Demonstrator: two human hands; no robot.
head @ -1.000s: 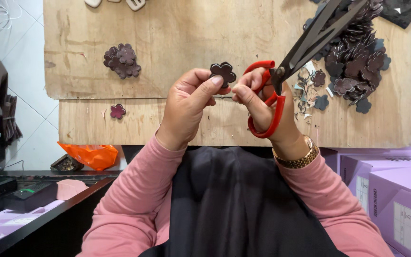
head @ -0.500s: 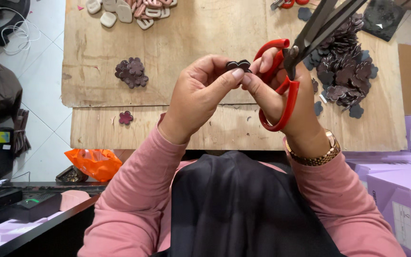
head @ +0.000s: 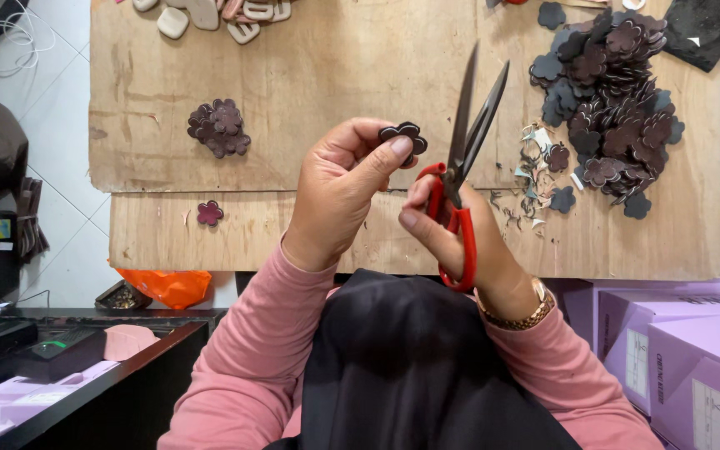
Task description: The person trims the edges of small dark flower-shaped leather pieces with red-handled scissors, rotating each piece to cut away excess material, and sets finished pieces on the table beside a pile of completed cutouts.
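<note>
Pale cutouts (head: 210, 15) (top edge) cropped

head cam | looks steeply down | close over hands (head: 393, 200) | single view

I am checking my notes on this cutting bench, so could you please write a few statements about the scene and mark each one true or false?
1. The left hand pinches a dark flower-shaped piece. True.
2. The right hand holds red-handled scissors. True.
3. The scissor blades are shut. False: they stand slightly apart, pointing up.
4. The big pile of flower pieces lies left of the hands. False: it lies to the right.
5. A single flower piece lies alone on the wooden board. True.
</note>
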